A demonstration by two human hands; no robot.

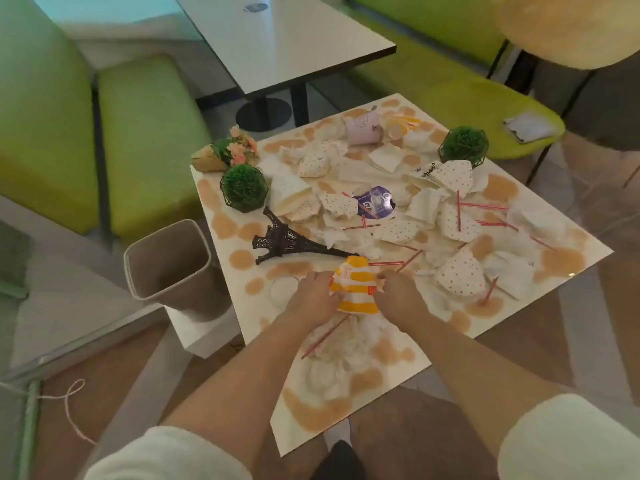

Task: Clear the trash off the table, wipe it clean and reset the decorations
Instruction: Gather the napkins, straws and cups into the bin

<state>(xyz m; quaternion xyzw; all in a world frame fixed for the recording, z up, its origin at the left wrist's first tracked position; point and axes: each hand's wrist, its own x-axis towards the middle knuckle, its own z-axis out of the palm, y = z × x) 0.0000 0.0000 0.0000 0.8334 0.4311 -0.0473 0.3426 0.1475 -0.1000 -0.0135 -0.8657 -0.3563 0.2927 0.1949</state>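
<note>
A crushed orange-and-white striped paper cup [353,287] lies near the front of the stained white table [585,249]. My left hand [313,297] grips its left side and my right hand [398,296] grips its right side. Crumpled napkins [512,273], dotted paper cups [459,275] and red straws [483,206] litter the tabletop. A black Eiffel tower model [287,242] lies on its side behind my hands. Two green ball plants [244,188] [464,145] and a flower bouquet [227,150] sit near the table's far edges.
An open grey trash bin [169,265] stands on a low white block left of the table. Green benches [145,133] flank the area, and another white table [277,39] stands behind. A clipboard [528,126] rests on the right green seat.
</note>
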